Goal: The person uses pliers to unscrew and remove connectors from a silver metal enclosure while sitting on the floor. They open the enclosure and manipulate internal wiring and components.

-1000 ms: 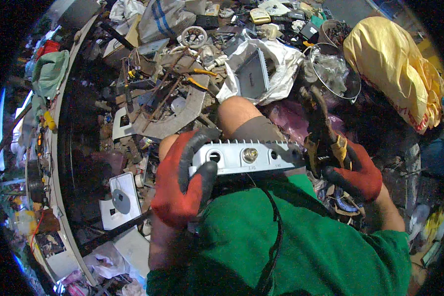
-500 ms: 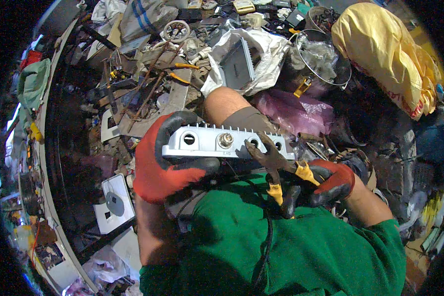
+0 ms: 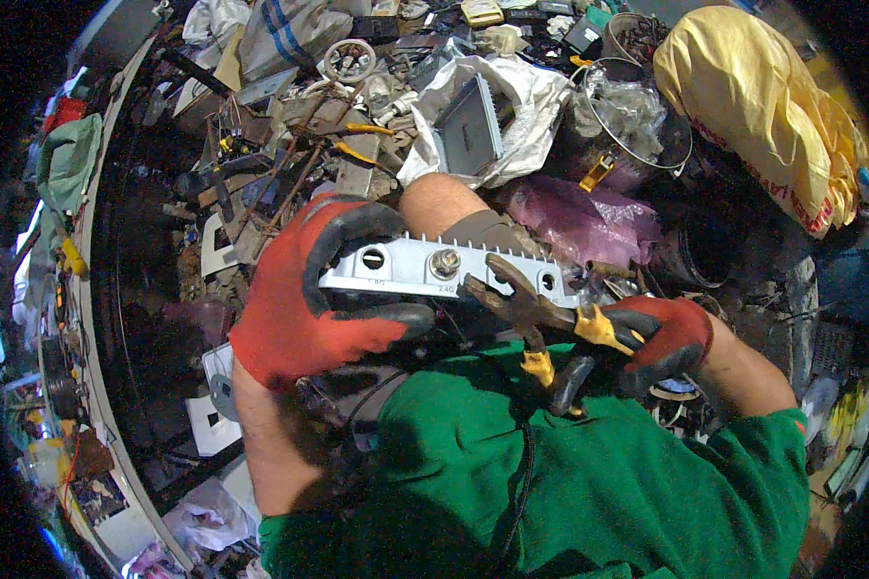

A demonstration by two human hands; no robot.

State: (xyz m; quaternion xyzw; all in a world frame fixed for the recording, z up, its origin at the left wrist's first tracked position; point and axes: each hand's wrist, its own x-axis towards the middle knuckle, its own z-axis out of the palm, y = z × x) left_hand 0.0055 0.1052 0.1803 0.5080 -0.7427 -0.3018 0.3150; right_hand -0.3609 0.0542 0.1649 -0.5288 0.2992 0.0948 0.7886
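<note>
My left hand (image 3: 309, 294), in a red glove with black palm and fingers, grips the left end of a light grey finned metal housing (image 3: 401, 281). A round metal connector (image 3: 445, 263) sticks out of its near side, between round holes. My right hand (image 3: 661, 343), gloved the same way, holds pliers (image 3: 529, 315) with worn yellow-and-black handles. Their dark jaws stand apart in front of the housing, just right of the connector, and cover part of a hole. Whether the jaws touch the housing I cannot tell.
Beyond my knee, a white sack (image 3: 541, 111) holds a grey finned panel (image 3: 471, 130). A bucket (image 3: 686, 145) with clear plastic and a yellow sack (image 3: 743, 96) stand at the far right. Yellow-handled cutters (image 3: 362, 154) lie among scrap. Pink plastic wrap (image 3: 589, 217) lies past the housing.
The pliers' jaws have shifted slightly left, closer to the connector. My left hand has turned a little and its wrist has moved left, and the housing's right end has dipped slightly.
</note>
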